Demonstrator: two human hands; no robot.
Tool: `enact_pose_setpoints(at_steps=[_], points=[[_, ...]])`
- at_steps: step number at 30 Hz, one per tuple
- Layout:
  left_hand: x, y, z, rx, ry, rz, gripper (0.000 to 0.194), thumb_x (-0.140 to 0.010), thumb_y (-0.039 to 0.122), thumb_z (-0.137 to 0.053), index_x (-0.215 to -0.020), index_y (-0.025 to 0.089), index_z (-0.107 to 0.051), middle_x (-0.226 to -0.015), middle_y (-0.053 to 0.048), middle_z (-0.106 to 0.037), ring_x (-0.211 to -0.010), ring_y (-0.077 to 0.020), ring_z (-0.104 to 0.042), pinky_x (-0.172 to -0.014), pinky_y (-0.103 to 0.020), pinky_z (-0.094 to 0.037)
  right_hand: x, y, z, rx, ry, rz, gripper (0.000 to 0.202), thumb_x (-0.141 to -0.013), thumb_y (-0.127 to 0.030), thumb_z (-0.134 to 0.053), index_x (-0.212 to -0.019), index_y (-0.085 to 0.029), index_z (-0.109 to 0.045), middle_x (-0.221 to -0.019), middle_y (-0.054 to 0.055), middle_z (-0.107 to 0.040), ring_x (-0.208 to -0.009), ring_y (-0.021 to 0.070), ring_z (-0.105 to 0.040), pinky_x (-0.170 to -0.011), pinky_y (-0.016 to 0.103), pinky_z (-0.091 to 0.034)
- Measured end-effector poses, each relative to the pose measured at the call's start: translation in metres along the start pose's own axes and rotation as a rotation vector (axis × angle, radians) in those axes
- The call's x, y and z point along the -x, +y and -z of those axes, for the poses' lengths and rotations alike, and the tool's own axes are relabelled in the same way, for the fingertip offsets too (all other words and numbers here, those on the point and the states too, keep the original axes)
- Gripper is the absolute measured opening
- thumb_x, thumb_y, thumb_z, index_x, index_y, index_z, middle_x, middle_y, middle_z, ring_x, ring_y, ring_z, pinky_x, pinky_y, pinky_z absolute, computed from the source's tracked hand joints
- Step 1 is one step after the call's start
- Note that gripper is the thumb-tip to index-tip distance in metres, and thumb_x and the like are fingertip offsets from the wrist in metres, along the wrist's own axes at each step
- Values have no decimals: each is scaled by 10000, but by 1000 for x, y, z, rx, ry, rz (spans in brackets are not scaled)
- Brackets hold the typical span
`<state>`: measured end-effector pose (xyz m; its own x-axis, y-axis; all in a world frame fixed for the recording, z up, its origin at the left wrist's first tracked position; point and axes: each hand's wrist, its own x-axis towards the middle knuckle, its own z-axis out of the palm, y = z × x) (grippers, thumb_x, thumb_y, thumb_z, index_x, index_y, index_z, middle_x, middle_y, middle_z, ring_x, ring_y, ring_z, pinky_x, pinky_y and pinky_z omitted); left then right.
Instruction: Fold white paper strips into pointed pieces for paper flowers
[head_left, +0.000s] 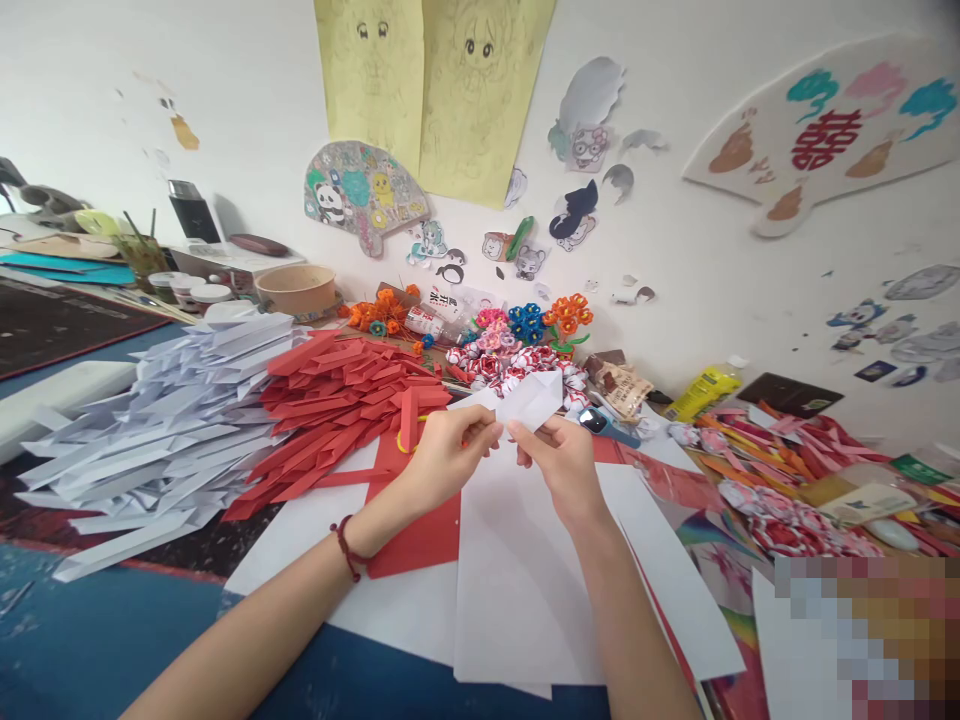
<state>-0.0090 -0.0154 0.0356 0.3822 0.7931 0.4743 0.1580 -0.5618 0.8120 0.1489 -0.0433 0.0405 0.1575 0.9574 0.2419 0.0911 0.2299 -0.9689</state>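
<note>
Between my two hands, above the table, is a folded piece of white paper. My right hand pinches its lower edge with thumb and fingers. My left hand, with a dark red cord bracelet on the wrist, has its fingers closed at the paper's left corner. White sheets and a red sheet lie flat below my hands. To the left are a heap of folded red paper strips and a larger heap of folded white strips.
Behind my hands stand red-and-white folded paper flowers and orange flowers. A phone lies right of them, near a yellow bottle. Colourful strips cover the right side. A paper bowl sits at the back left.
</note>
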Motion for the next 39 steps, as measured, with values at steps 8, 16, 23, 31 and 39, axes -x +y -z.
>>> enact_pose_setpoints(at_steps=[8, 16, 23, 31, 39], points=[[-1, -1, -1, 67, -31, 31, 254, -904, 339, -493, -778, 151, -609, -710, -33, -656, -606, -113, -586, -573, -200, -449, -1, 2, 2, -5, 12, 5, 257, -736, -392, -721, -716, -145, -650, -544, -11, -560, -508, 109, -482, -511, 246, -384], [0, 0, -3, 31, 1, 27, 259, -909, 312, -478, -713, 159, -553, -640, -6, -602, -561, -93, -540, -529, -182, -409, -1, 5, 2, -1, 26, 12, 267, -732, -394, -726, -695, -144, -640, -530, -11, -555, -501, 108, -484, -506, 244, -381], [-3, 0, -3, 110, -28, 64, 229, -893, 351, -496, -792, 160, -574, -689, -21, -611, -600, -111, -557, -556, -200, -432, -2, 3, 3, -16, 62, 13, 286, -720, -418, -726, -705, -143, -646, -555, -3, -569, -503, 110, -485, -494, 246, -387], [-2, 2, -3, 21, 7, 14, 198, -884, 285, -495, -733, 161, -527, -625, 23, -499, -573, -90, -445, -523, -190, -351, -2, 5, 3, -13, 33, 6, 258, -731, -391, -720, -715, -144, -649, -545, -8, -568, -501, 110, -491, -502, 245, -390], [-2, 2, -3, 46, 63, 26, 156, -876, 278, -526, -784, 156, -559, -665, 18, -545, -595, -87, -485, -547, -182, -369, -2, 2, 3, 31, -53, -32, 248, -747, -377, -706, -746, -132, -667, -571, 3, -594, -507, 110, -503, -501, 239, -396]])
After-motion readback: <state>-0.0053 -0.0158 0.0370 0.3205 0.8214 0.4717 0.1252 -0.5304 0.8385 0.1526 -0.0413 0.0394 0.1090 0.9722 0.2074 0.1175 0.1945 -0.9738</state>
